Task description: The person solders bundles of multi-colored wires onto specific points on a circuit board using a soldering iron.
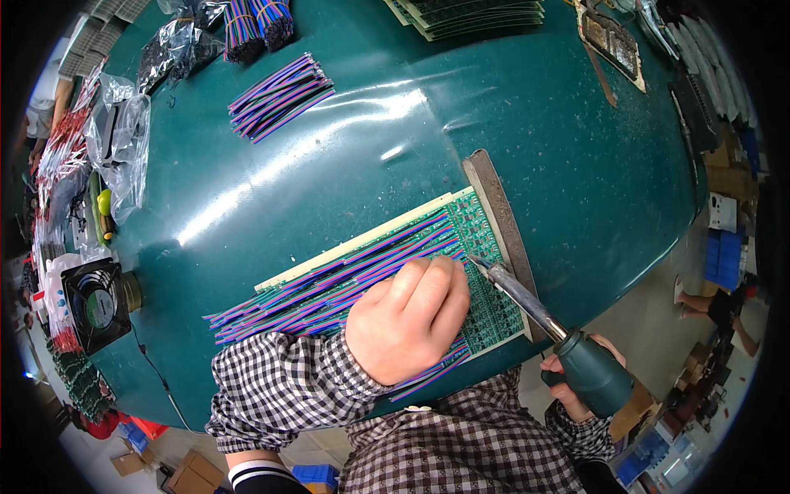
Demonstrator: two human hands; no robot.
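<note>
While your left hand [409,317] curls nearly closed over the wires [280,313], its hold hidden, your right hand [569,399] wraps the soldering iron [576,350], near right of the circuit panel [484,300], whose long axis runs near left to far right beneath the closer left hand

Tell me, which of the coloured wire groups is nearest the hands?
The wires spread across the green board: the left hand is right over them. The loose pile and two bundles lie farther up the table.
</note>
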